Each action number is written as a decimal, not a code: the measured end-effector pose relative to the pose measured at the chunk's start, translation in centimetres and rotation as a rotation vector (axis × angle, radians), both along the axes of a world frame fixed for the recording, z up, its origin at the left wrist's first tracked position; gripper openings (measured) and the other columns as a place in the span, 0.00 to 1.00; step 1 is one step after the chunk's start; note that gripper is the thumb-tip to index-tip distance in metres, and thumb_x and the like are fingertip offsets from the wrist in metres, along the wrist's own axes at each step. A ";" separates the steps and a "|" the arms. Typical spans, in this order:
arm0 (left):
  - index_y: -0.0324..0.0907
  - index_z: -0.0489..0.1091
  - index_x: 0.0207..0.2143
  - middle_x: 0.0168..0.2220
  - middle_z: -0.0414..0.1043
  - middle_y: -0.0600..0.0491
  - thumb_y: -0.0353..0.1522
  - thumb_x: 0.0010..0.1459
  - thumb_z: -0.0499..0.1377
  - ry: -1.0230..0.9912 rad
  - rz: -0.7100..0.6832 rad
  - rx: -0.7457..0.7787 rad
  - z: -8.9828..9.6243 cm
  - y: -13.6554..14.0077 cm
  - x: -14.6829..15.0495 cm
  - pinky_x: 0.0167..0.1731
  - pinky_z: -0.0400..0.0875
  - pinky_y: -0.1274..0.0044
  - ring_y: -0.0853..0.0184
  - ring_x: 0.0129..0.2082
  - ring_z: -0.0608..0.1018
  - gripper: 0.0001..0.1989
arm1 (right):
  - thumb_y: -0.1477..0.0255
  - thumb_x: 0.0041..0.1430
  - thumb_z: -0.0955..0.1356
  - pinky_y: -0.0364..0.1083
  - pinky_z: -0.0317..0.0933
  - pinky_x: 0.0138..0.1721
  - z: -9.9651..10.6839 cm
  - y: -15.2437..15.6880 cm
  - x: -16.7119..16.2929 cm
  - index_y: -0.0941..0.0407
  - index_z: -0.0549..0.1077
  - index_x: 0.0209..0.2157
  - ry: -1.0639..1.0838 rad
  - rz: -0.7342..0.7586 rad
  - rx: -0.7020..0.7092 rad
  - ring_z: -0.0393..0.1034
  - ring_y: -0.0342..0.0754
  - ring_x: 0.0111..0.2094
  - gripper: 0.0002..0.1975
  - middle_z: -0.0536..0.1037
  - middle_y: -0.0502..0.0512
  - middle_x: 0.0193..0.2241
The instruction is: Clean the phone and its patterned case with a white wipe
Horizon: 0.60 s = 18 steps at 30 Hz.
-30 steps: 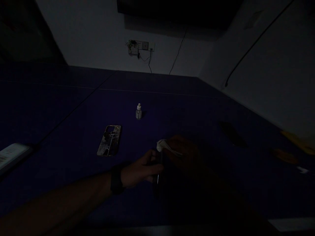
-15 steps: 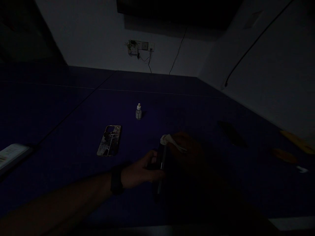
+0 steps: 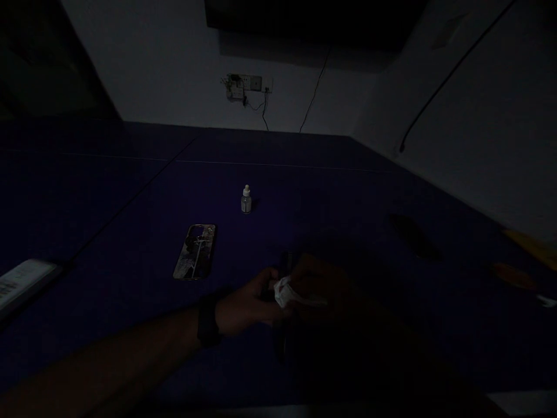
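Observation:
My left hand (image 3: 250,303), with a dark band at the wrist, is closed around a dark, slim phone (image 3: 286,264) held edge-up above the blue surface. My right hand (image 3: 319,284), deep in shadow, pinches a crumpled white tissue (image 3: 285,292). The tissue lies against the phone near my left fingers and hides part of it. Left of my hands lies a patterned phone case (image 3: 195,252) with a camera cutout. Beyond them stands a small dropper bottle (image 3: 246,200) with a white cap.
A white box (image 3: 26,281) lies at the far left. To the right are a dark flat object (image 3: 415,237), an orange item (image 3: 514,276), a yellow item (image 3: 533,247) and a small white scrap (image 3: 546,301). Sockets with cables (image 3: 255,84) are on the back wall.
My right hand has drawn the tissue down along the phone, from its far end to near my left thumb. My left hand keeps its grip in nearly the same place.

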<state>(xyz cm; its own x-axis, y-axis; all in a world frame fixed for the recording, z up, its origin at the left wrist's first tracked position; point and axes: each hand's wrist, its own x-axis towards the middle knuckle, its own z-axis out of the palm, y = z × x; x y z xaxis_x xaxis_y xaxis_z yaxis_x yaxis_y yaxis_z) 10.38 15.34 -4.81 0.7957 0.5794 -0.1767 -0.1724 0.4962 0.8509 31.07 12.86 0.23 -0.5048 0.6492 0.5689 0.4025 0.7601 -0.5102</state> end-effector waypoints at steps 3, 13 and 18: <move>0.44 0.63 0.51 0.45 0.69 0.52 0.39 0.51 0.73 -0.003 -0.031 0.033 0.1 0.0 0.0 0.33 0.67 0.79 0.71 0.36 0.75 0.30 | 0.66 0.66 0.67 0.44 0.71 0.33 0.2 0.3 -0.3 0.54 0.77 0.36 -0.009 -0.160 0.073 0.74 0.46 0.32 0.08 0.78 0.54 0.32; 0.44 0.64 0.51 0.48 0.70 0.49 0.36 0.53 0.71 0.045 -0.032 0.043 -0.1 0.1 0.1 0.35 0.69 0.78 0.68 0.38 0.76 0.26 | 0.70 0.67 0.65 0.48 0.72 0.39 0.6 0.5 -0.3 0.54 0.77 0.38 -0.015 -0.359 0.039 0.76 0.50 0.37 0.08 0.79 0.57 0.35; 0.44 0.63 0.52 0.50 0.70 0.47 0.38 0.50 0.74 -0.039 0.023 -0.010 -0.7 0.0 0.0 0.40 0.72 0.74 0.63 0.44 0.77 0.32 | 0.69 0.63 0.69 0.45 0.71 0.34 0.2 0.1 -0.1 0.54 0.77 0.38 -0.040 -0.099 0.008 0.75 0.47 0.35 0.05 0.78 0.56 0.36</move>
<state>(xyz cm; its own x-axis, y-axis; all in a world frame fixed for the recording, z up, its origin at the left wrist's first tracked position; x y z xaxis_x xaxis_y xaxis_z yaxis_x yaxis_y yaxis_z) 10.36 15.36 -5.51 0.7883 0.5963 -0.1518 -0.2167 0.5000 0.8385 30.98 13.00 0.46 -0.4612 0.6921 0.5552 0.4955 0.7200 -0.4859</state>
